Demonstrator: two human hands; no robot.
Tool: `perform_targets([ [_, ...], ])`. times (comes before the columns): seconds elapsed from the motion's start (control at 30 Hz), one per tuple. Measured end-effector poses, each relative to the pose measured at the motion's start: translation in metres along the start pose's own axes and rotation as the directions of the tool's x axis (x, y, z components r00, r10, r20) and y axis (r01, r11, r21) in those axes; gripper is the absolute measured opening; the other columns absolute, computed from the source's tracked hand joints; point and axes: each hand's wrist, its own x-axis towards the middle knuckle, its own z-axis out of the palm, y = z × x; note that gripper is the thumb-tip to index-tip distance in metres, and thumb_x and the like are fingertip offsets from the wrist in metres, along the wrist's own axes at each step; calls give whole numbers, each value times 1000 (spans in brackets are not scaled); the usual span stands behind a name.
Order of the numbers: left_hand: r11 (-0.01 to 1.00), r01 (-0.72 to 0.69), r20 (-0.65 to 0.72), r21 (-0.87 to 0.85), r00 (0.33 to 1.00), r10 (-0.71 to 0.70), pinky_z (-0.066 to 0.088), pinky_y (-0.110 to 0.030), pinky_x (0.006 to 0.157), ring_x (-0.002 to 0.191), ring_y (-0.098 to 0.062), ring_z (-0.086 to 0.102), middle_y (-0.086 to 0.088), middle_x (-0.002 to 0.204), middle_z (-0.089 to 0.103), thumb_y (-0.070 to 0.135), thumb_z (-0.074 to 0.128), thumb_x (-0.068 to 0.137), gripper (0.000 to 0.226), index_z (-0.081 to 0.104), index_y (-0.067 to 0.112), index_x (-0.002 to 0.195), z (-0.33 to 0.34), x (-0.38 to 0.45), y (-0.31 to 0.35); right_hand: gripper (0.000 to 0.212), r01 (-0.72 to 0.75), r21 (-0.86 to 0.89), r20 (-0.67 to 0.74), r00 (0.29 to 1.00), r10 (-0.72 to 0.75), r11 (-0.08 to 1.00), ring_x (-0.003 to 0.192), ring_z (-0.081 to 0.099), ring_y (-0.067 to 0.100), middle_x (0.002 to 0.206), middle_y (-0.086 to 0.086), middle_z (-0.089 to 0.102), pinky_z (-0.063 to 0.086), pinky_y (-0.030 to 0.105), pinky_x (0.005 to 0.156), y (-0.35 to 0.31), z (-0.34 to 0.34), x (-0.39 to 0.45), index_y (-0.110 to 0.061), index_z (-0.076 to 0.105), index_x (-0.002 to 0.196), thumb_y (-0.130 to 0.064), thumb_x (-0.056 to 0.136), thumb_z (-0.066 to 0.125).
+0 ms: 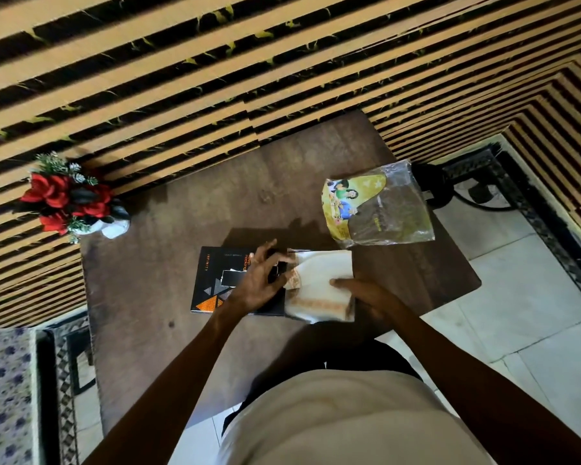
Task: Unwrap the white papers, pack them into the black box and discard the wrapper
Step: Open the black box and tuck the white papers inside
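Observation:
A stack of white papers (322,273) with an orange patterned border lies at the middle of the dark wooden table (148,280). My right hand (359,293) presses flat on the stack's near right side. Just left of the papers lies the black box (212,280) with orange triangles and lettering. My left hand (259,280) hovers over the box's right part, fingers spread, fingertips by the papers' left edge. Whether the box is open is hidden by the hand. The clear plastic wrapper (379,209) with a yellow printed picture lies flat at the table's far right.
A white vase of red flowers (71,199) stands at the table's far left corner against a striped wall. A black metal stand (450,186) sits on the tiled floor beyond the table's right edge. A patterned cushion (4,397) is at the lower left.

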Motion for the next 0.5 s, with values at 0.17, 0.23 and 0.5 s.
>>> perform_targets([
  [0.17, 1000, 10, -63, -17, 998, -11, 26, -49, 117, 144, -28, 26, -7, 155, 27, 26, 72, 80, 25, 66, 19, 103, 5, -2, 4, 31, -47, 98, -66, 996, 54, 994, 100, 64, 28, 108, 11, 69, 50, 42, 95, -2, 9, 3, -9, 61, 112, -27, 87, 67],
  [0.23, 1000, 12, -148, -11, 989, -13, 30, -38, 111, 141, -29, 31, -9, 152, 30, 19, 75, 78, 27, 64, 14, 102, 6, -3, 11, 28, -47, 141, -49, 997, 55, 989, 90, 65, 27, 113, 16, 68, 52, 41, 88, -5, 11, 2, -7, 61, 114, -20, 89, 63],
  [0.5, 929, -78, -21, 361, 996, 92, -7, -60, 117, 149, -33, 7, -7, 161, 17, 27, 51, 93, 31, 64, 22, 121, 24, -6, 3, 54, -57, -141, -40, 998, 51, 988, 121, 55, 31, 133, 13, 58, 43, 45, 99, -9, 12, 5, -10, 46, 134, -22, 87, 68],
])
